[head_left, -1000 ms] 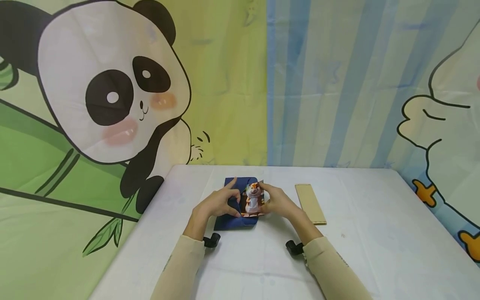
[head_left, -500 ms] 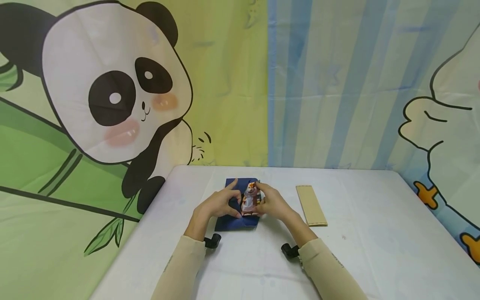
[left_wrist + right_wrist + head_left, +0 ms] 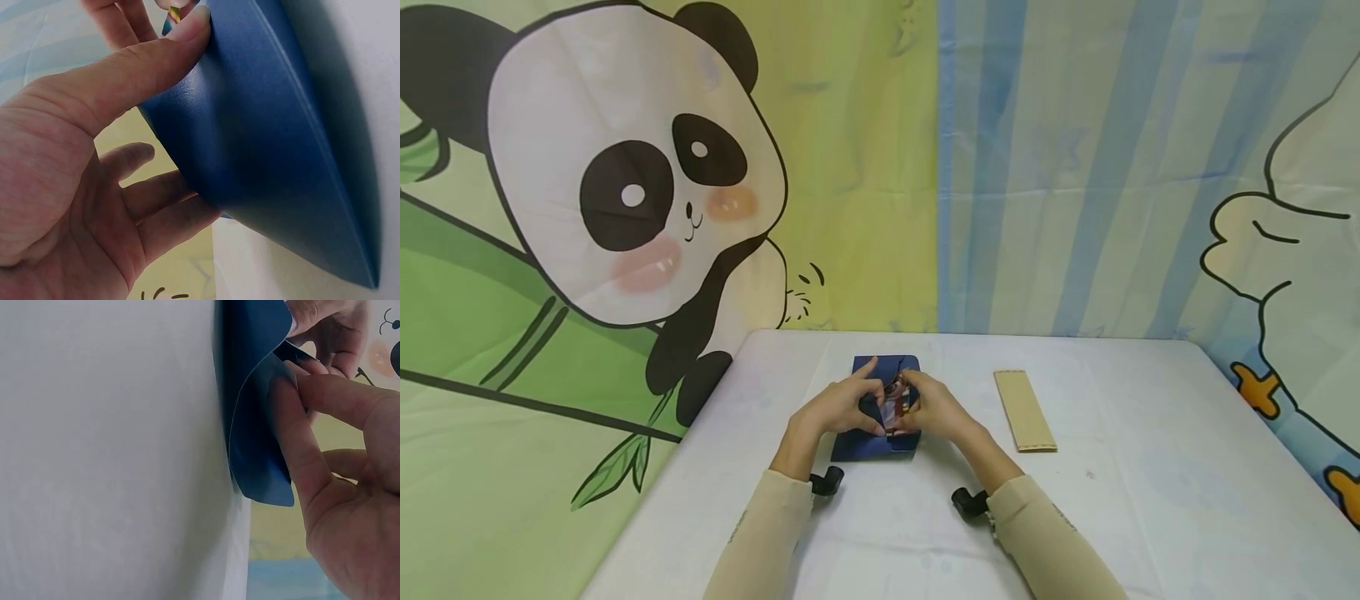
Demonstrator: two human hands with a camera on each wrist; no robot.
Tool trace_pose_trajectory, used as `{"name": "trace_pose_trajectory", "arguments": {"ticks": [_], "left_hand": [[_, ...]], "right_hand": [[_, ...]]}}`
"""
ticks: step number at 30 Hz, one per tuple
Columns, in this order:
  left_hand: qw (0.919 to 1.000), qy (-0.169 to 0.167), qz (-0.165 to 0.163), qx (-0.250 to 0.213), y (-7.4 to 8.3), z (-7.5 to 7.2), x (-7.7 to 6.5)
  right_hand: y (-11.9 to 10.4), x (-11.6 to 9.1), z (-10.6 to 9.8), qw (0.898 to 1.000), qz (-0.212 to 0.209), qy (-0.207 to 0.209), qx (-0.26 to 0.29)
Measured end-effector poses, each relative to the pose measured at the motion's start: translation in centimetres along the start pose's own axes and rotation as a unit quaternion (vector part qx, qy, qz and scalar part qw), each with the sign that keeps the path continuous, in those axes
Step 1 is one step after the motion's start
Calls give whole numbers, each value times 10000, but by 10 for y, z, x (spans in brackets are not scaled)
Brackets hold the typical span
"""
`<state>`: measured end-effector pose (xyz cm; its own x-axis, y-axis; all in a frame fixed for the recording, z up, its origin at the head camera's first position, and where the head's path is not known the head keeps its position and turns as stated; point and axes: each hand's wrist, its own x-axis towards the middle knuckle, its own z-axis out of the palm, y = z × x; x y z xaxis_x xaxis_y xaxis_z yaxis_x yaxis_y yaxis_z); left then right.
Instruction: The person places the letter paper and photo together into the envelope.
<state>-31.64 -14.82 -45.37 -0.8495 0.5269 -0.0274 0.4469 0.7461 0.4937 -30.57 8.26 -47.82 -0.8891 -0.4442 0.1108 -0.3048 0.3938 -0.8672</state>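
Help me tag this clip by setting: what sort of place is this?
Probably an indoor booth set up for tabletop recording: a white table, a cartoon panda backdrop with a blue-striped section behind it, and small black wrist devices.

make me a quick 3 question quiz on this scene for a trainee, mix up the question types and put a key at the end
1. Multiple choice: what does the left hand hold by its edge?
a) a cup
b) the blue envelope
c) a pen

2. True or false: only part of the picture card shows in the head view.

3. Short answer: which hand is nearer the cardboard strip?

Key: 1. b; 2. true; 3. the right hand.
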Motion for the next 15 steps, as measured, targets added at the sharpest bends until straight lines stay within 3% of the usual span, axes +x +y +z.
{"name": "trace_pose_trajectory", "arguments": {"ticks": [15], "left_hand": [[10000,30,-11,-45,1,0,-1]], "right_hand": [[1,9,10,9972,-387,-23,-639]]}}
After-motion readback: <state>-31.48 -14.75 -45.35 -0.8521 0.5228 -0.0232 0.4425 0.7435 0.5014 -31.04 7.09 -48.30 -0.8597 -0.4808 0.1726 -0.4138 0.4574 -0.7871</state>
